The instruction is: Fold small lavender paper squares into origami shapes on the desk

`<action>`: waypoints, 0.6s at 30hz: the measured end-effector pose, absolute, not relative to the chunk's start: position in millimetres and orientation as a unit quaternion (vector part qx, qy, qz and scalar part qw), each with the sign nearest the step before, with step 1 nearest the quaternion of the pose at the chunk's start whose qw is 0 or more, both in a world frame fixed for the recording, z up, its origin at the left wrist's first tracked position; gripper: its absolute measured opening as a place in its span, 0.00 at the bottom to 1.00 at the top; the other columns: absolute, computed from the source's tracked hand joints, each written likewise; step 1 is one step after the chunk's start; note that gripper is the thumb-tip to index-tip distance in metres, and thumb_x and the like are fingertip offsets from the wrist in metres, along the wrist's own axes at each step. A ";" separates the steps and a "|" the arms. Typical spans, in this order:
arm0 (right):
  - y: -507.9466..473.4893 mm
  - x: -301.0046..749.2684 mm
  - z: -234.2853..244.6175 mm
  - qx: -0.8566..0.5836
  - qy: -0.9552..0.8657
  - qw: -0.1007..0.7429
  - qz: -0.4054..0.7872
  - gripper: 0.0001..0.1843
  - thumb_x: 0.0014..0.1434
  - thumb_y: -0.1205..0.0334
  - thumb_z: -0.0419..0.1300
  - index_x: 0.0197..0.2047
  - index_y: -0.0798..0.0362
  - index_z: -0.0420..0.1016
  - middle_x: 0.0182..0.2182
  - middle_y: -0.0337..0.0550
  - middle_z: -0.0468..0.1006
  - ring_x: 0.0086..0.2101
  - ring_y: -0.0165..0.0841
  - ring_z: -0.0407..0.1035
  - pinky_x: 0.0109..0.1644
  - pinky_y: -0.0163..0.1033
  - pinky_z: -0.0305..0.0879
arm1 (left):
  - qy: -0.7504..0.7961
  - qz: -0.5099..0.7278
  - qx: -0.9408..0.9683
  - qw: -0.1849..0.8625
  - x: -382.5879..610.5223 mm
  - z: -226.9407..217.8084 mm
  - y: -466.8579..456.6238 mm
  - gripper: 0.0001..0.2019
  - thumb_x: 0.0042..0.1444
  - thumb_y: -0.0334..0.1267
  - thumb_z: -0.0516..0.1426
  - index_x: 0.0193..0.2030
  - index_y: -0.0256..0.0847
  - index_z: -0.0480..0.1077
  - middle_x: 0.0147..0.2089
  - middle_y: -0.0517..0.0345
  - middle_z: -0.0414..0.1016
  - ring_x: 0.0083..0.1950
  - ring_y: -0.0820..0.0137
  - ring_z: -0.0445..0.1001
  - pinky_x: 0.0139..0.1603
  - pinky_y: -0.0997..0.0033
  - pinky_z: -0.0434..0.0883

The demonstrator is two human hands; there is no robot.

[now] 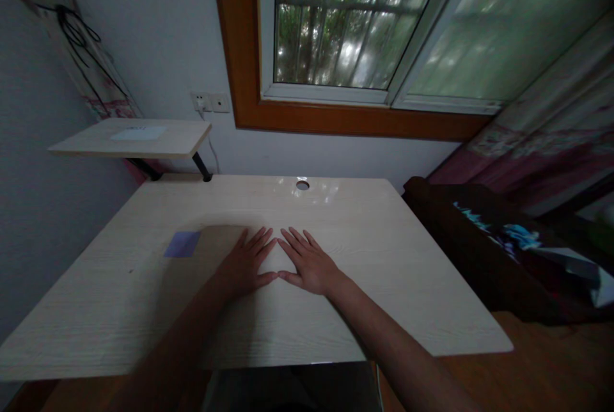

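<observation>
My left hand point(244, 264) rests palm down on the pale wooden desk point(384, 309), its fingers spread. Beside it lies my right hand point(309, 263), also flat with fingers apart. The two thumb tips meet or nearly meet, and so do the index fingertips, framing a patch of bare desktop. Neither hand holds anything. A small purple-blue square point(182, 244), which looks like a piece of paper, lies on the desk to the left of my left hand.
A raised shelf point(182, 137) on black posts stands at the desk's back left, bearing a pale sheet point(139, 133). A round cable hole point(302, 185) is near the back edge. At right is a dark brown piece of furniture point(451, 239) with items on it.
</observation>
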State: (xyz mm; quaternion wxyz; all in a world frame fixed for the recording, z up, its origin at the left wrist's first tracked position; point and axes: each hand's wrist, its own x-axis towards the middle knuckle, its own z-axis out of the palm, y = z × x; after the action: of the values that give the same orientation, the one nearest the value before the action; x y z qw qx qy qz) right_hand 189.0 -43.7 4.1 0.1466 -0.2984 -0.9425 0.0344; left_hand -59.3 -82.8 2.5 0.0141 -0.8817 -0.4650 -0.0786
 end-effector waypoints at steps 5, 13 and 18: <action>-44.3 189.0 2.2 -0.299 -0.942 0.148 0.030 0.44 0.63 0.37 0.53 0.73 0.51 0.46 0.71 0.53 0.48 0.70 0.46 0.41 0.71 0.61 0.41 | -0.463 -0.078 -0.883 0.015 -58.9 2.3 -83.3 0.38 0.63 0.61 0.46 0.73 0.41 0.48 0.76 0.45 0.45 0.76 0.56 0.41 0.73 0.45 0.36; -44.5 189.2 1.9 -0.302 -0.943 0.137 0.033 0.44 0.63 0.36 0.51 0.73 0.51 0.45 0.72 0.53 0.47 0.70 0.46 0.40 0.71 0.60 0.40 | -0.464 -0.075 -0.883 0.013 -59.2 -0.2 -82.5 0.38 0.63 0.61 0.46 0.73 0.41 0.47 0.76 0.45 0.44 0.76 0.56 0.41 0.73 0.44 0.37; -45.0 189.1 1.3 -0.300 -0.943 0.140 0.030 0.44 0.63 0.37 0.52 0.73 0.51 0.46 0.72 0.53 0.47 0.70 0.46 0.41 0.71 0.60 0.40 | -0.464 -0.074 -0.883 0.018 -59.6 0.2 -83.7 0.38 0.63 0.61 0.46 0.73 0.41 0.47 0.76 0.45 0.45 0.76 0.57 0.41 0.73 0.45 0.36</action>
State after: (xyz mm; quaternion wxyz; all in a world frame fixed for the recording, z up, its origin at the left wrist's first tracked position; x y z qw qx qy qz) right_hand 189.1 -45.0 1.3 0.1404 -0.3000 -0.9431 0.0299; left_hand -59.6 -83.7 0.2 0.0181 -0.8828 -0.4635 -0.0737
